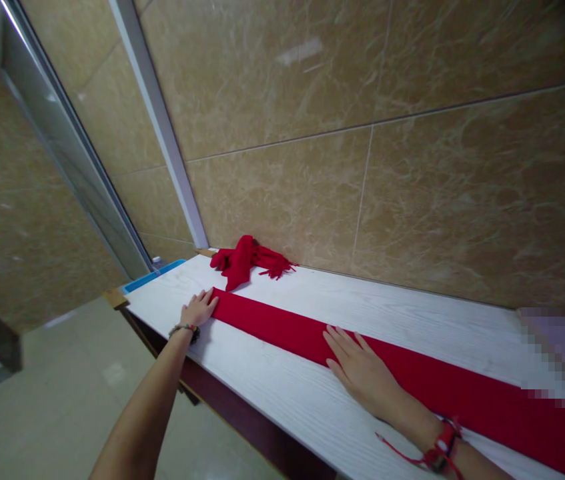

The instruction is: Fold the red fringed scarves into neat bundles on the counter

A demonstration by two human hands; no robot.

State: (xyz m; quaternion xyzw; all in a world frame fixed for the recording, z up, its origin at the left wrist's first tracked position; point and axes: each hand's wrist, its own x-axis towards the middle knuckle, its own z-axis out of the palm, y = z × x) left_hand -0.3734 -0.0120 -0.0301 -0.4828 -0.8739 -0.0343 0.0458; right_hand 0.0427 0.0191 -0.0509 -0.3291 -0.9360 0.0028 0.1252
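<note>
A long red scarf [272, 325] lies flat in a narrow, smooth band along the white tabletop [257, 367], running out of view at the lower right. At its far left end is my left hand [199, 309], palm down, the fingers stretched out and touching the end edge. My right hand [362, 370] rests flat on the middle of the band with its fingers extended. Behind the left end, a second red scarf [240, 261] with a fringe sits crumpled near the wall. Neither hand grasps anything.
A tan marbled tile wall [282, 200] borders the table's back edge. Beyond the table's left end are a blue tray or bin [155, 277] and a glass partition with a metal frame [72, 120]. A blurred-out patch [562, 353] covers the right edge.
</note>
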